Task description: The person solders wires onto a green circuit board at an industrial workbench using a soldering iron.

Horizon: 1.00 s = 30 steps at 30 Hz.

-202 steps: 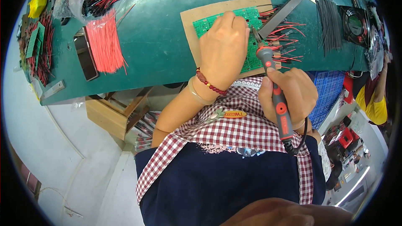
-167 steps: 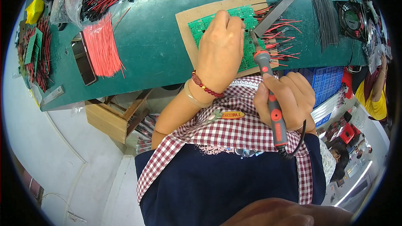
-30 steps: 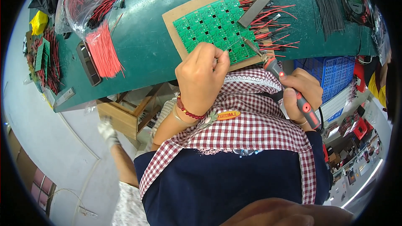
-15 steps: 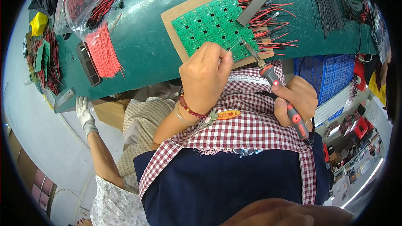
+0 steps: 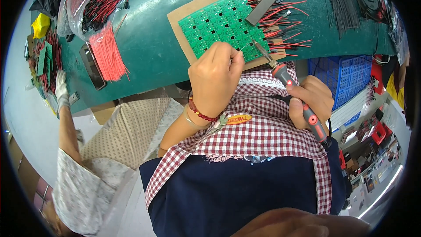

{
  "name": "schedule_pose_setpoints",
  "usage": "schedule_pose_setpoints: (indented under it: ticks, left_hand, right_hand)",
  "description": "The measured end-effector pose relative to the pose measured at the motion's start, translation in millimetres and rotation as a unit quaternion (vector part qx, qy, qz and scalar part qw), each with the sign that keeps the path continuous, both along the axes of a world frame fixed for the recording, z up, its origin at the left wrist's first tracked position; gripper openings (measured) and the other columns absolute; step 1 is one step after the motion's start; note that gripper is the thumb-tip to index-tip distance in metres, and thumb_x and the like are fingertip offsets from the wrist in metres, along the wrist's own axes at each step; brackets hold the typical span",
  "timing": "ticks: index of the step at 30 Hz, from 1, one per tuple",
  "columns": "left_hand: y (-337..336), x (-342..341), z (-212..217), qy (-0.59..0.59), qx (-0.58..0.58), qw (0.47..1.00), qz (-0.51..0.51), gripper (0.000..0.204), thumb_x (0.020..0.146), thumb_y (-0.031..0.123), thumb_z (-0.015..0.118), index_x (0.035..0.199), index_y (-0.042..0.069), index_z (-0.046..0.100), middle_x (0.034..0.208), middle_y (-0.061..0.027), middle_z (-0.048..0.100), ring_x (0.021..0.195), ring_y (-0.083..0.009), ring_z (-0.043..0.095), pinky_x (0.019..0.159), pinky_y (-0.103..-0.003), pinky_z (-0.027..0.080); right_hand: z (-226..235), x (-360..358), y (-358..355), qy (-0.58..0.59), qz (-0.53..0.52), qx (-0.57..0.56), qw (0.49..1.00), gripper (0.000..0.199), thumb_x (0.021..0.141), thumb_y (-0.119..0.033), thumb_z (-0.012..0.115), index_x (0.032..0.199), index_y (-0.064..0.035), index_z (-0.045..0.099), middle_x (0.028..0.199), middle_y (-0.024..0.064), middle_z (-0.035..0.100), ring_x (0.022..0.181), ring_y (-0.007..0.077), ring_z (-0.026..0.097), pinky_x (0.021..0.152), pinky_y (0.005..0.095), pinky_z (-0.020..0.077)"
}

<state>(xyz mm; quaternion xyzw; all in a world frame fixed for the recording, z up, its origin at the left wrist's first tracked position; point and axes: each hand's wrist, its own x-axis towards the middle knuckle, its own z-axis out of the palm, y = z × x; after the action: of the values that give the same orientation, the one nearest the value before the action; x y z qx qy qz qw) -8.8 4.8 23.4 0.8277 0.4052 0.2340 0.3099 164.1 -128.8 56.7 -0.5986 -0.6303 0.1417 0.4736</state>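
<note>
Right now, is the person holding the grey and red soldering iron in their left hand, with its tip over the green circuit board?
Not quite, the hand is wrong. The head view shows the soldering iron in the person's right hand.

– Your left hand (image 5: pixel 213 69)?
– Back upward, fingers curled, thumb and forefinger pinched; your left forearm (image 5: pixel 177 132) slants from the near side.
– Your right hand (image 5: pixel 313 100)?
– Farther right, slightly nearer you, fingers curled in a grip.
</note>
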Motion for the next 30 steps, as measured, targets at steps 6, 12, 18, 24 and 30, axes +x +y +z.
schedule_pose_setpoints:
  ticks: [6, 12, 18, 24, 30]
  left_hand:
    - [-4.9, -3.9, 6.0, 0.023, -0.030, 0.999, -0.017, 0.020, 0.075, 0.006, 0.073, 0.074, 0.006, 0.053, 0.070, -0.0075, 0.058, 0.059, -0.0254, 0.060, 0.048, -0.036, 0.045]
    - [-8.6, -2.2, 6.5, 0.007, -0.028, 0.999, -0.027, 0.019, 0.075, 0.006, 0.072, 0.075, 0.006, 0.053, 0.069, -0.0074, 0.058, 0.058, -0.0251, 0.060, 0.048, -0.036, 0.045]
    - [-8.1, -1.5, 4.4, 0.020, -0.022, 0.999, -0.033, 0.020, 0.075, 0.005, 0.072, 0.075, 0.005, 0.053, 0.069, -0.0077, 0.058, 0.059, -0.0254, 0.060, 0.049, -0.036, 0.045]
    - [-8.0, 0.4, 3.2, 0.015, -0.022, 0.999, -0.029, 0.019, 0.075, 0.006, 0.072, 0.075, 0.005, 0.053, 0.069, -0.0080, 0.058, 0.059, -0.0262, 0.060, 0.050, -0.037, 0.045]
    - [-10.3, 2.2, 4.0, 0.025, -0.026, 0.999, -0.038, 0.019, 0.075, 0.007, 0.072, 0.075, 0.005, 0.053, 0.070, -0.0086, 0.058, 0.060, -0.0267, 0.060, 0.050, -0.038, 0.046]
  right_hand:
    - [2.1, -0.2, -2.6, -0.004, 0.005, 0.021, 1.000, 0.025, 0.066, -0.001, 0.064, 0.090, 0.0035, 0.068, 0.056, 0.0070, 0.052, 0.045, 0.0189, 0.048, 0.044, 0.0304, 0.0362]
    - [4.7, 4.5, -10.1, 0.021, 0.001, 0.016, 1.000, 0.023, 0.066, -0.001, 0.062, 0.089, 0.0039, 0.067, 0.055, 0.0073, 0.051, 0.043, 0.0196, 0.047, 0.043, 0.0313, 0.0351]
    - [2.5, 5.1, -11.1, 0.023, 0.004, 0.003, 1.000, 0.023, 0.067, -0.002, 0.063, 0.090, 0.0030, 0.067, 0.055, 0.0072, 0.052, 0.044, 0.0193, 0.047, 0.043, 0.0310, 0.0348]
    - [1.2, 2.8, -9.6, 0.024, 0.006, 0.004, 1.000, 0.024, 0.066, 0.000, 0.063, 0.090, 0.0033, 0.067, 0.056, 0.0067, 0.052, 0.044, 0.0192, 0.047, 0.043, 0.0313, 0.0356]
    - [3.5, -1.6, -11.8, 0.003, 0.011, -0.004, 1.000, 0.022, 0.066, -0.001, 0.063, 0.087, 0.0035, 0.067, 0.056, 0.0055, 0.052, 0.044, 0.0182, 0.047, 0.043, 0.0306, 0.0364]
